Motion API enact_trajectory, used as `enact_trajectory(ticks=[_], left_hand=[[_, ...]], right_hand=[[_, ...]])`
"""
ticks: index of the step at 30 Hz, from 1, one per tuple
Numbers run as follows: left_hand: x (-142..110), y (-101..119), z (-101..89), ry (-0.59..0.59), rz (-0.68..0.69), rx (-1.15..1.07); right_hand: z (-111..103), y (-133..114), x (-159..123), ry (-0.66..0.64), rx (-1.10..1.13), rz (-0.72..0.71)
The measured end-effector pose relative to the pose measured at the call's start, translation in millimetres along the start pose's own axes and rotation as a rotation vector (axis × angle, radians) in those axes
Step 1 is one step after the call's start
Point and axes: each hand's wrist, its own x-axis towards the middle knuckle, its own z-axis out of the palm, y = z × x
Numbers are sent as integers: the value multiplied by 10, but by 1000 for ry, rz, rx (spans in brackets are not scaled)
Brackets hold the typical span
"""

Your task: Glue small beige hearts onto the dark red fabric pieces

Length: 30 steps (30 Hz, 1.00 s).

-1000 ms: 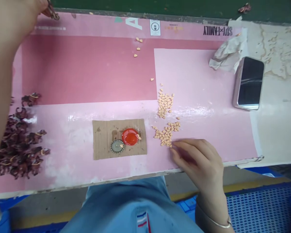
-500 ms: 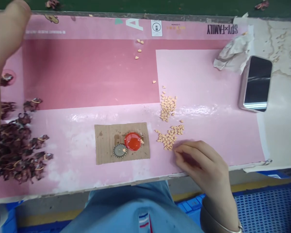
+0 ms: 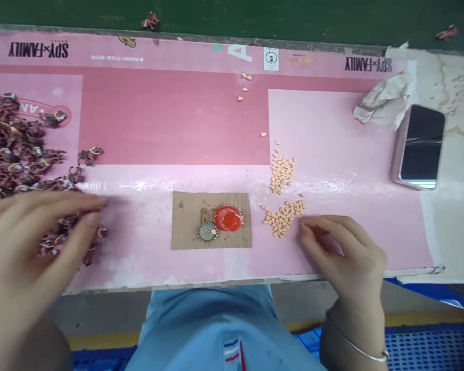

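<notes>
My left hand (image 3: pixel 34 247) is over the near edge of a pile of small dark brown figures (image 3: pixel 19 139) with pale bands, thumb and forefinger a little apart and nothing visible between them. My right hand (image 3: pixel 344 247) rests by the small beige pieces (image 3: pixel 280 219), its thumb and forefinger pinched together; whatever is in the pinch is too small to make out. Between the hands lies a piece of cardboard (image 3: pixel 185 221). On it sit a red shallow cap (image 3: pixel 229 219) with shiny liquid and a grey bottle cap (image 3: pixel 208 232) with a beige bit in it.
A phone (image 3: pixel 423 147) lies at the right beside crumpled tissue (image 3: pixel 386 98). Several loose beige pieces (image 3: pixel 245 89) are scattered farther back. Single dark figures (image 3: pixel 151 20) lie on the green surface (image 3: pixel 294 20) beyond the pink board (image 3: pixel 170 118). A blue crate (image 3: pixel 433 345) stands below, at the right.
My left hand has come down and nearer from the upper left to the figure pile. The view has shifted left, showing more of the pile. My right hand stays pinched by the beige pieces.
</notes>
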Motion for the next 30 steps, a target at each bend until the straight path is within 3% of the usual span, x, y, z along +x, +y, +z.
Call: enact_trajectory(ticks=[5, 10, 22, 30], left_hand=[[-299, 388, 307, -108, 205, 14], [-336, 606, 518, -179, 298, -13], [-372, 576, 487, -198, 286, -23], [-406, 612, 399, -79, 248, -69]], right_hand=[[48, -28, 37, 48, -31, -10], [11, -55, 90, -16, -64, -119], [-162, -4, 296, -259, -264, -419], [-148, -14, 319, -220, -183, -368]])
